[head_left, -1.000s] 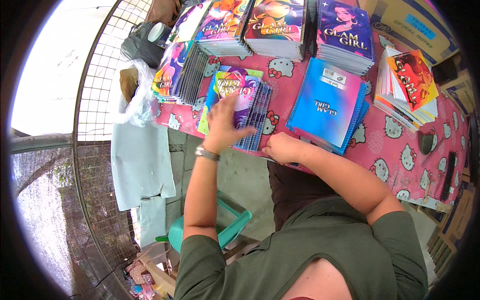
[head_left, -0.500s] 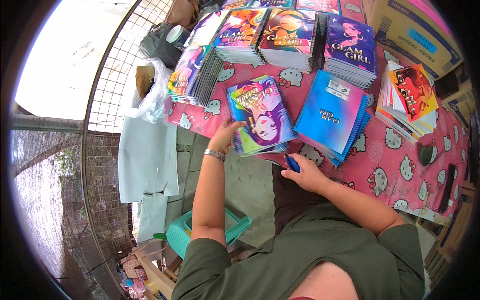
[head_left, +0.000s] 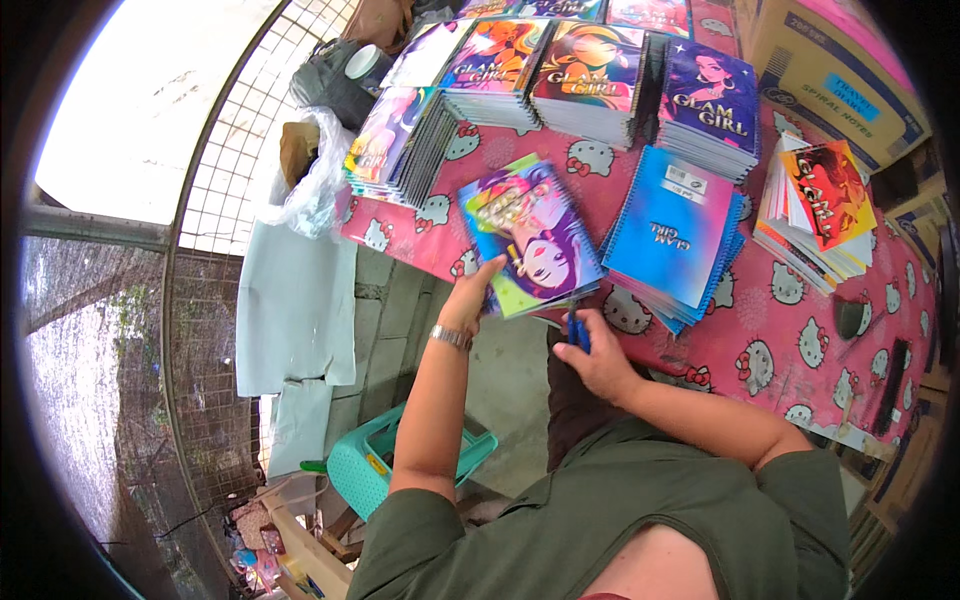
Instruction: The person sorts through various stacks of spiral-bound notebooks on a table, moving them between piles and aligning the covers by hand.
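Observation:
A small stack of spiral notebooks (head_left: 535,235), the top one with a purple-haired figure on its cover, lies tilted at the table's near edge. My left hand (head_left: 468,298) grips its lower left edge, thumb on the cover and the other fingers mostly hidden underneath. In my right hand (head_left: 605,362) is a blue-handled hand tool (head_left: 577,332), apparently pliers or cutters. Its dark tip meets the lower right corner of the notebooks; whether the jaws are closed on anything cannot be made out. Just to the right lies a fanned pile of blue-pink notebooks (head_left: 665,230), back covers up.
Several notebook stacks (head_left: 590,75) line the far side of the pink patterned table (head_left: 745,320). Loose covers and papers (head_left: 815,215) sit at the right, near a cardboard box (head_left: 835,85). A teal stool (head_left: 365,460) stands below left, by a wire-mesh wall (head_left: 215,180).
The notebook stack has turned slightly and shifted right, with my left hand moving along. My right hand has brought the tool more upright, its tip at the stack's corner.

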{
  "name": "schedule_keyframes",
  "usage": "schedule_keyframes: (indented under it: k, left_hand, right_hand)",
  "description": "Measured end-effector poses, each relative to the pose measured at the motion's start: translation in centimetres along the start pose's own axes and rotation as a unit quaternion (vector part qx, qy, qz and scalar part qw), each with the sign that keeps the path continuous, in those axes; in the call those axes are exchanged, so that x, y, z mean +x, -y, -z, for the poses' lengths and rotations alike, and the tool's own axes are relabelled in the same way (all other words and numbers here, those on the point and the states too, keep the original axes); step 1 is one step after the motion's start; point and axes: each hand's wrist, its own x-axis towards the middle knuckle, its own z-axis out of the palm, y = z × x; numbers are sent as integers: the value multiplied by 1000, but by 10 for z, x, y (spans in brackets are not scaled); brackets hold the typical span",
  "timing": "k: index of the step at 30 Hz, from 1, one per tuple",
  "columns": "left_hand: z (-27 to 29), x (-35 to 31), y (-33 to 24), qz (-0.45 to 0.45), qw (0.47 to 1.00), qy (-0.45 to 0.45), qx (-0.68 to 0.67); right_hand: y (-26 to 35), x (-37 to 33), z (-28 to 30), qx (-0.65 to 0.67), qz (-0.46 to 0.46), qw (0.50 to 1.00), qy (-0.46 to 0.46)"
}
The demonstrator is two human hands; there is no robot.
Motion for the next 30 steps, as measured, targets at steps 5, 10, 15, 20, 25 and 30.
schedule_keyframes:
  k: [5,10,15,20,25,30]
  left_hand:
    - [8,-45,55,39,989,-51,-130]
    - [-35,-49,52,36,948,-24,-315]
    - [-93,-16,26,-49,886,122,-444]
    - [-93,10,7,68,884,202,-416]
    - [-48,-72,41,-272,878,-273,284]
    - [25,-36,84,-261,811,-258,456]
  right_hand:
    - [-3,17,-4,-85,82,992,43]
    - [23,85,0,-145,176,974,1]
    - [93,71,6,-148,286,947,-13]
    - [86,42,23,-35,149,988,8]
    - [44,39,24,21,24,999,14]
    - [16,90,-19,13,-12,999,33]
